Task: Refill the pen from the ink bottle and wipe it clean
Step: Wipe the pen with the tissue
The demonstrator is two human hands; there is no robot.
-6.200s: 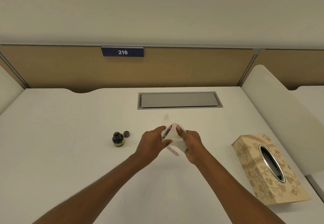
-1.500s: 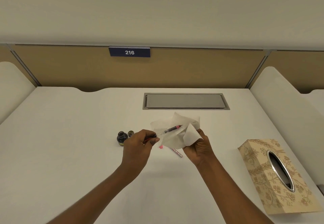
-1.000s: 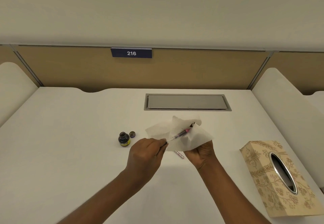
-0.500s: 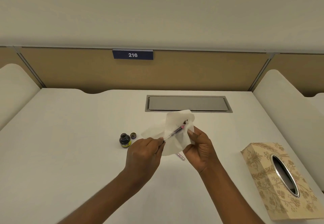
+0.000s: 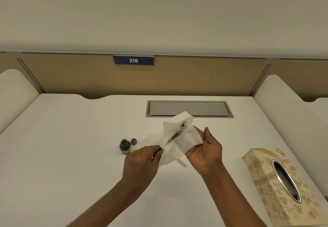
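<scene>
- Two bare hands over white desk (image 5: 62, 146): left hand (image 5: 140, 162) pinches end of thin clear pink-collared pen (image 5: 173, 137).
- Right hand (image 5: 206, 151) cups ink-spotted white tissue (image 5: 179, 138) under pen's nib.
- Small silver pen part (image 5: 182, 162) lies on desk below tissue.
- Uncapped dark ink bottle (image 5: 125, 146) left, its cap (image 5: 133, 141) just beside.
- Patterned beige tissue box (image 5: 266, 182) near right.

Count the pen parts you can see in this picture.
2. One pen piece is held by the left hand over the tissue; another lies on the desk, partly hidden under the tissue.
</scene>
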